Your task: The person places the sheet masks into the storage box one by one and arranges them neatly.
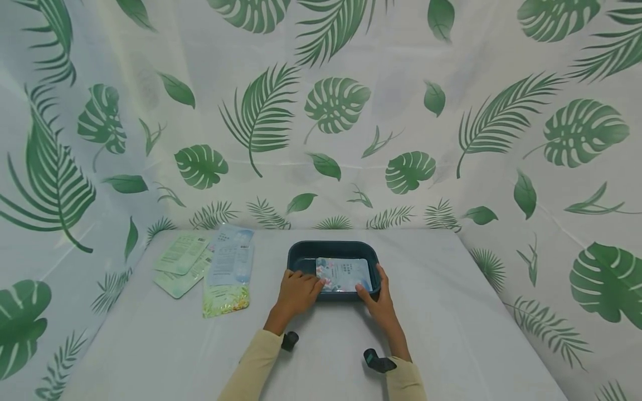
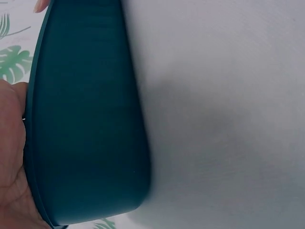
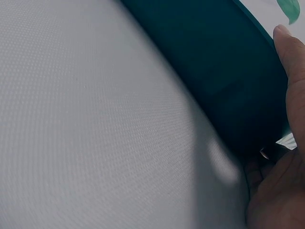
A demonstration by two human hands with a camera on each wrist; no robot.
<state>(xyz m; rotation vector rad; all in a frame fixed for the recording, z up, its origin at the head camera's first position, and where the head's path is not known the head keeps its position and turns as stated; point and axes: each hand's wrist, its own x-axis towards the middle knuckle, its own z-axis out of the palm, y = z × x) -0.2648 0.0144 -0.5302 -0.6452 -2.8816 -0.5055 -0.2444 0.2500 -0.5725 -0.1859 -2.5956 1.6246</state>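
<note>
A dark teal rectangular plastic bin (image 1: 332, 248) stands on the white-covered table. Inside it lies a flat pale blue packet with flower print (image 1: 346, 273), toward the right. My left hand (image 1: 297, 292) rests over the bin's front left corner, fingers bent down inside the rim and mostly hidden, thumb reaching to the packet's near left corner. With my right hand (image 1: 381, 303) I grip the front right corner: the thumb lies over the front rim by the packet, and the other fingers run along the outer right wall. The right wrist view shows fingers (image 3: 255, 174) low beside the wall.
To the left lie several flat packets: overlapping green ones (image 1: 181, 253), a blue one (image 1: 230, 262) and a yellow-green one (image 1: 225, 303) partly under the blue. Leaf-printed white cloth (image 1: 351, 184) hangs at the back and both sides. Each wrist carries a small black camera (image 1: 378, 362).
</note>
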